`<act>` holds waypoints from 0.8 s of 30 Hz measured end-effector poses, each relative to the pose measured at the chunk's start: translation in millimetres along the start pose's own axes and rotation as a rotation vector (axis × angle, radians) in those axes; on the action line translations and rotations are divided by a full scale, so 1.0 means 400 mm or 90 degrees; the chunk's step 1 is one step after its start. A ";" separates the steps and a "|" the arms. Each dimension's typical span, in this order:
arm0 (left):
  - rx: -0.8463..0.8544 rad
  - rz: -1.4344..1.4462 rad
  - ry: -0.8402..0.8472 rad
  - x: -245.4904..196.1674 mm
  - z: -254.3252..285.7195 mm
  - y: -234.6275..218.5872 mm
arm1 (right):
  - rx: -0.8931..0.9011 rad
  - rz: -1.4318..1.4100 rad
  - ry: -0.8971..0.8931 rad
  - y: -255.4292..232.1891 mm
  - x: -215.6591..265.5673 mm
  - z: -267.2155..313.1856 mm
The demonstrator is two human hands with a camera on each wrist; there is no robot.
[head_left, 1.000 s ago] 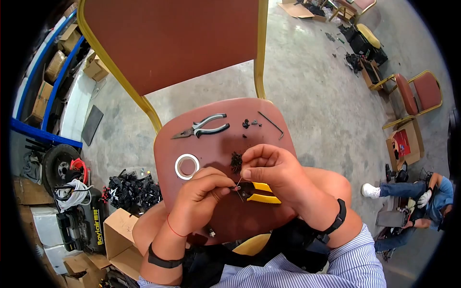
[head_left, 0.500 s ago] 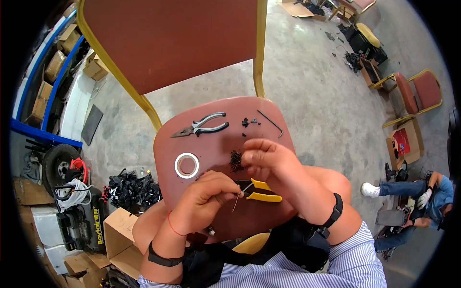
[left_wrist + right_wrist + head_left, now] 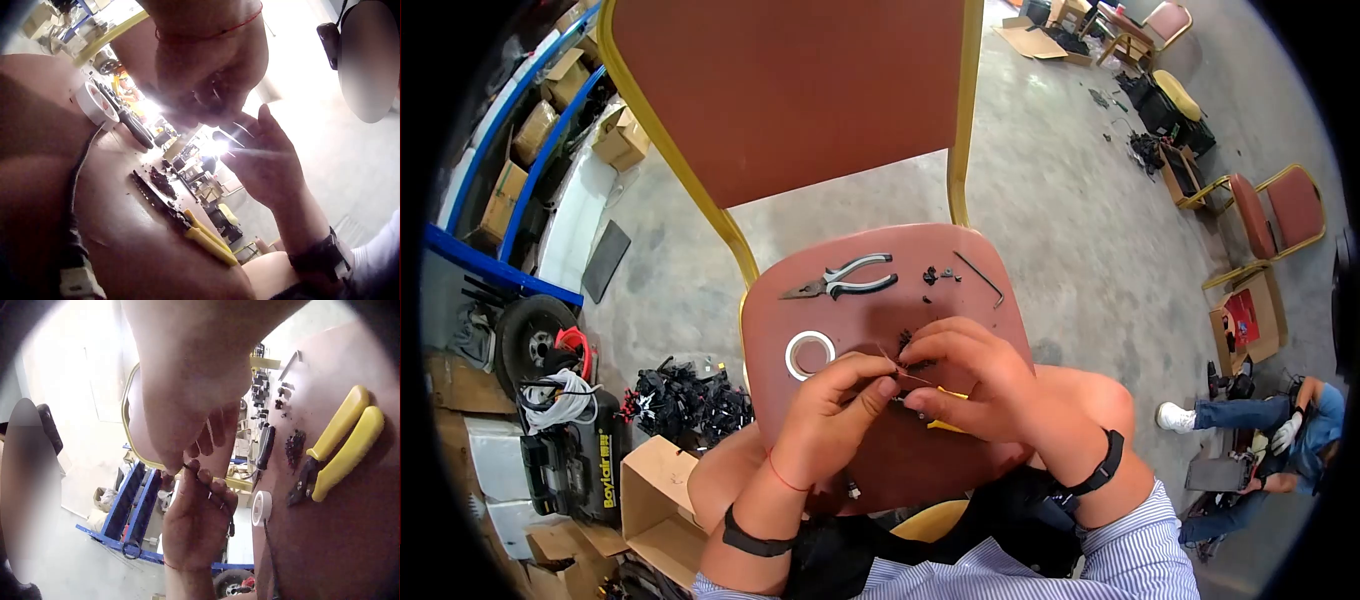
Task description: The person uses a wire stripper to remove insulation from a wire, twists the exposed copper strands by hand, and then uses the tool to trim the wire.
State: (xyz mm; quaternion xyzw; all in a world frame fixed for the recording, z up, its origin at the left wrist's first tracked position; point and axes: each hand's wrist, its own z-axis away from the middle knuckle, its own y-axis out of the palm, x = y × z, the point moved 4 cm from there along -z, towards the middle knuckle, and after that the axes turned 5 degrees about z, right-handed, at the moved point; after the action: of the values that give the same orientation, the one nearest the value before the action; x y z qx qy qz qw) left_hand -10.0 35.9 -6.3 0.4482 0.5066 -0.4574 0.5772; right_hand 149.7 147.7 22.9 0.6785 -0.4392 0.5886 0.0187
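Observation:
Above the red chair seat [image 3: 800, 330], the left hand [image 3: 830, 410] pinches a thin wire [image 3: 915, 377] between thumb and index finger. Close on its right, the right hand [image 3: 975, 385] has its fingers bent around the wire's free ends; whether they touch the wire cannot be told. Yellow-handled pliers [image 3: 350, 450] lie on the seat beneath the hands, beside a pile of dark bits [image 3: 295, 450]. A dark cable [image 3: 78, 181] hangs near the left hand in the left wrist view.
On the seat are grey-handled pliers [image 3: 840, 278], a white tape roll [image 3: 810, 335], a hex key [image 3: 980, 278] and small black pieces [image 3: 930, 274]. A cardboard box [image 3: 655, 500] and a black pile [image 3: 690, 405] stand left; another person [image 3: 1300, 430] sits at right.
The right hand has come down and left to the wire beside the left hand, after lifting off it. The head view has shifted slightly, so the chair appears lower and further right.

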 end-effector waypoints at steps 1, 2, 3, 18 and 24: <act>-0.003 0.012 -0.008 0.003 -0.001 0.001 | -0.012 0.024 -0.025 0.009 -0.004 0.004; -0.006 0.025 -0.017 0.007 -0.002 0.002 | -0.024 0.048 -0.048 0.015 -0.005 0.008; -0.006 0.052 -0.040 0.012 -0.002 0.005 | -0.038 0.047 -0.039 0.017 -0.003 0.011; -0.067 -0.355 0.265 -0.059 0.000 -0.006 | -0.017 0.027 -0.068 0.002 -0.006 0.007; -0.089 -0.429 0.281 -0.060 0.002 0.002 | -0.022 0.118 -0.068 0.007 -0.007 0.008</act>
State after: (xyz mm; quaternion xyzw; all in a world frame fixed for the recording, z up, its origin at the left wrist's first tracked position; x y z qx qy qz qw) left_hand -10.8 36.9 17.9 0.3044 0.7667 -0.4782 0.3013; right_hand 150.8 145.9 18.3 0.6651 -0.5105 0.5429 -0.0476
